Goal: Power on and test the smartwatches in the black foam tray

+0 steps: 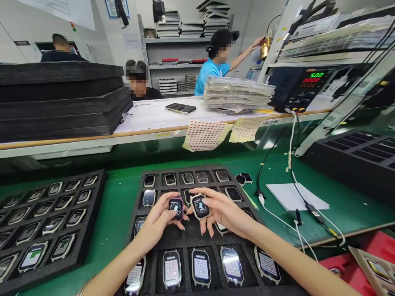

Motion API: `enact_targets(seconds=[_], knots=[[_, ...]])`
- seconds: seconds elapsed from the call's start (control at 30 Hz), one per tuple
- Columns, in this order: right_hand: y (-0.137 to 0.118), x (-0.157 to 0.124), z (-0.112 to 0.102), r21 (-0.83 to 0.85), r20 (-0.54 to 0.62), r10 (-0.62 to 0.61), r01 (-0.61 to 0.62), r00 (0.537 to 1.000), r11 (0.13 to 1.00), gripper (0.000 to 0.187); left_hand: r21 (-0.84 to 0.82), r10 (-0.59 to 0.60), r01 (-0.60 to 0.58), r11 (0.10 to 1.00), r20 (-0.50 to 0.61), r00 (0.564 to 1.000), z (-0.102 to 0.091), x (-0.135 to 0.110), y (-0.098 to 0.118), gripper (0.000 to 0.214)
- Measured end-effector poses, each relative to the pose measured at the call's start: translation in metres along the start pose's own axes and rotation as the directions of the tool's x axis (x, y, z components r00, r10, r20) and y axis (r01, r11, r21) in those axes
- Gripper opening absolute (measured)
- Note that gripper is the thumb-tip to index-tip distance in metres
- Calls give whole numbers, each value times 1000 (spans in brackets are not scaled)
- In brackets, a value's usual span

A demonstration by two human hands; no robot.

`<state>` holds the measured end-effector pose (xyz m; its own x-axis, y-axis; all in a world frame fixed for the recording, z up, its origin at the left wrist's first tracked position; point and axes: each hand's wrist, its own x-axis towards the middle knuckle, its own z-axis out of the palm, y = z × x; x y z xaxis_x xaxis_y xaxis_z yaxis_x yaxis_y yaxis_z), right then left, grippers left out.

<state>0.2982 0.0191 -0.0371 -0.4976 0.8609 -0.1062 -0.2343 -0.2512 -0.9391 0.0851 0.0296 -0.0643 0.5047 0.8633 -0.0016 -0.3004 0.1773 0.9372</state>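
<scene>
My left hand is closed around a small watch body with a pink rim, its lit screen facing up. My right hand grips a second watch body with a pale rim and a lit dial, right beside the first. Both hands hover over a black foam tray whose pockets hold several more watch bodies. The near row shows lit white screens; the far row has dark ones.
A second black foam tray of watch bodies lies at left on the green mat. White cables and paper sit at right, a power supply behind. Stacked foam, a phone and other people are beyond the shelf.
</scene>
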Motion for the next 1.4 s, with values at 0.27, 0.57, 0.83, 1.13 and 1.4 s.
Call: enact_targets(seconds=[0.27, 0.57, 0.83, 1.13, 1.4], knots=[[3, -1, 0, -127, -35, -36, 31, 999, 991, 50, 24, 4, -4, 1000, 8, 1000, 1, -3, 2, 34], [1, -3, 2, -190, -16, -30, 26, 999, 981, 46, 81, 1, -4, 997, 29, 1000, 2, -4, 5, 32], [3, -2, 6, -158, 3, -48, 48, 999, 986, 49, 262, 44, -36, 964, -24, 999, -1, 1, 0, 42], [4, -3, 6, -111, 85, -1, 10, 996, 994, 32, 446, 50, -41, 894, -8, 999, -4, -3, 0, 34], [4, -1, 2, -117, 94, 1, 10, 996, 993, 44, 486, 68, -61, 872, 4, 998, -2, -3, 0, 36]])
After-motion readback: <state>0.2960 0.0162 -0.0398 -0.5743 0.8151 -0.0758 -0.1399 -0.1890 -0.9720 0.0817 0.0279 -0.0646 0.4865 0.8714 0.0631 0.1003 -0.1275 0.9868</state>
